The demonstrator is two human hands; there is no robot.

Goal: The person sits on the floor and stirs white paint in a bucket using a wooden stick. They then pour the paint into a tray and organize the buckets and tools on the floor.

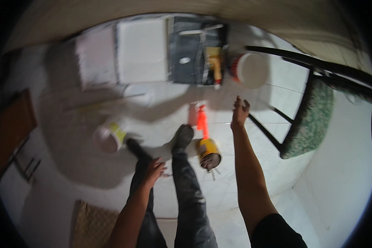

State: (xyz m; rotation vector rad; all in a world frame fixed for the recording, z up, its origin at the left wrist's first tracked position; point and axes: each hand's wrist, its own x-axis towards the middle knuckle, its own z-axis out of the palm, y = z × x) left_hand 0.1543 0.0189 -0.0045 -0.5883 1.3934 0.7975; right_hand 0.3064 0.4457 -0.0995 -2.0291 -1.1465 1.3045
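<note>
My right hand point(240, 109) reaches out with its fingers apart and slightly curled, nothing visible in them, just below a red-and-white bucket point(251, 71). My left hand point(155, 169) hangs over my legs, fingers loosely bent and apart. Between the two hands are a yellow can point(206, 149) with thin items poking from it and a bright orange object point(201, 122), too blurred to identify. A dark board point(184, 45) carries thin strips and a yellow tool with a red handle point(215, 64). Beside it lie a white panel point(141, 51) and a pale pink panel point(96, 58).
A green-cushioned chair with dark legs point(308, 118) stands on the right. A white tub with a yellow-green label point(110, 134) is by my feet. At the left is a brown wooden piece point(14, 128), and a woven mat point(91, 221) lies low on the tiled floor point(268, 173).
</note>
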